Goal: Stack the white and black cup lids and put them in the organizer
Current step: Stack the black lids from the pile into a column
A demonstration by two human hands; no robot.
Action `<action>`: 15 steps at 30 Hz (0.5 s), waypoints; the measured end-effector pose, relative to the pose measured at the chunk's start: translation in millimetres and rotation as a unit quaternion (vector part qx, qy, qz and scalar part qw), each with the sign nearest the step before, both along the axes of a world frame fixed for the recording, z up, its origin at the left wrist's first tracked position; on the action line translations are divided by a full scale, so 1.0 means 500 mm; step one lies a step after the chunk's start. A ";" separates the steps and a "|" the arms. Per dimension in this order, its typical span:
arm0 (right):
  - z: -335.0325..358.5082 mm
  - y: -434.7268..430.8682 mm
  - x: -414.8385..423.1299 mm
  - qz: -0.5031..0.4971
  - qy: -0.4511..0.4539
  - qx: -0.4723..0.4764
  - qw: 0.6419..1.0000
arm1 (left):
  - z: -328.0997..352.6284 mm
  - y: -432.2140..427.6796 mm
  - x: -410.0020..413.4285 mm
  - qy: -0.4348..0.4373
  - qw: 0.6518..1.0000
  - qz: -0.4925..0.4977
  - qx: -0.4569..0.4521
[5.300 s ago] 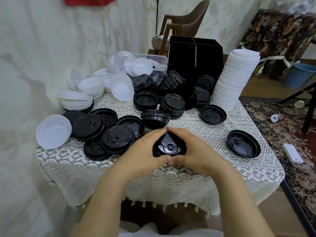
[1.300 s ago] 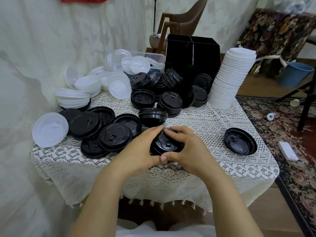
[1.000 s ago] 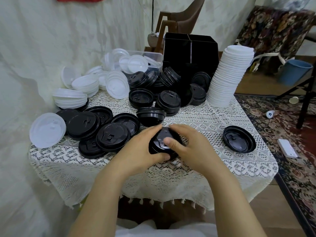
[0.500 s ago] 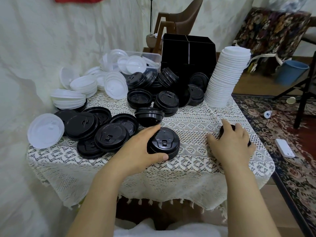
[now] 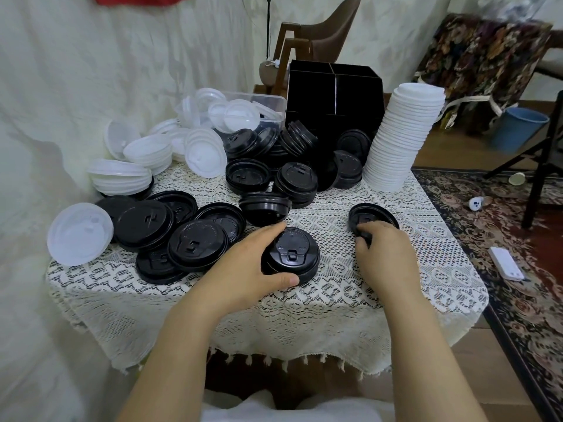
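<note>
Stacking step: left hand [image 5: 243, 269] grips lid stack [image 5: 294, 254] at surface [image 5: 335, 287] front; right hand [image 5: 385, 257] pinches loose lid [image 5: 373, 215] rightward, next needing square seating atop.

No writing can be read: the stack of black lids [image 5: 291, 254] near the middle and the loose black lid [image 5: 198, 242] left of it bear raised lettering too small to read.
</note>
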State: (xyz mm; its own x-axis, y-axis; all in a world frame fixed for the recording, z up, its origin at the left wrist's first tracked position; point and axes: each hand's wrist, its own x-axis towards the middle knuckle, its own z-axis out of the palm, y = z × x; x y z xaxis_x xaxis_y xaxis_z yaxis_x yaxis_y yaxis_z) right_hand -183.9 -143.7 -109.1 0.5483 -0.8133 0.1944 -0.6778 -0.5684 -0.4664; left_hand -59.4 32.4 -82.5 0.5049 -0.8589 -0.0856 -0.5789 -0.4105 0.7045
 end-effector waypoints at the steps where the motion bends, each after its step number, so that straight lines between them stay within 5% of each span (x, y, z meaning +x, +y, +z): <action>1: 0.002 0.001 0.000 0.002 -0.009 -0.012 1.000 | 0.000 0.000 0.000 0.000 1.000 0.000 0.000; 6: 0.019 0.010 0.002 0.012 -0.147 -0.023 0.989 | 0.000 0.001 0.000 0.001 1.000 0.001 0.004; 11: 0.038 0.013 0.003 0.021 -0.293 0.098 0.951 | -0.001 0.001 0.001 0.002 1.000 0.001 0.004; 15: 0.050 0.004 0.006 0.004 -0.326 0.190 0.926 | 0.000 -0.001 -0.001 0.005 1.000 0.001 0.005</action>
State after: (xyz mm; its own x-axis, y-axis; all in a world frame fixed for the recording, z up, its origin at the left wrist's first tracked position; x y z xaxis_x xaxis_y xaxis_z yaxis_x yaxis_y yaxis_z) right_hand -180.6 -141.8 -84.3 0.4219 -0.8873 0.1863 -0.1776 -0.2824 -0.9427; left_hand -59.8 32.0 -82.7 0.5052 -0.8573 -0.0992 -0.5717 -0.4186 0.7056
